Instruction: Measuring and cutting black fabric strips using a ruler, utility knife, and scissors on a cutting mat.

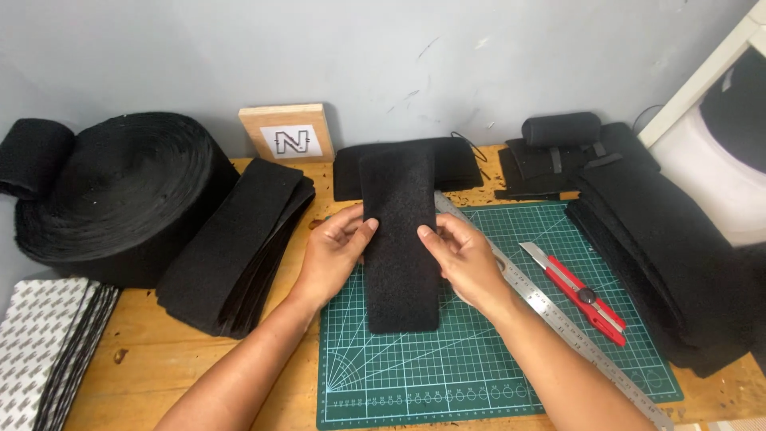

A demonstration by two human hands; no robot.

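A long black fabric strip [401,263] lies lengthwise on the green cutting mat [495,351], its far end over another black strip [463,164] lying crosswise. My left hand [335,251] pinches the strip's left edge near its middle. My right hand [463,255] pinches the right edge opposite. Under my right wrist runs a steel ruler [558,319], slanting across the mat. A red utility knife [578,294] with its blade out lies to the right of the ruler.
A big roll of black fabric [120,191] stands at the left, with a stack of cut strips [235,247] beside it. Patterned white sheets [48,343] lie at the near left. More black strips [662,247] are piled at the right. A small wooden board [289,132] leans on the wall.
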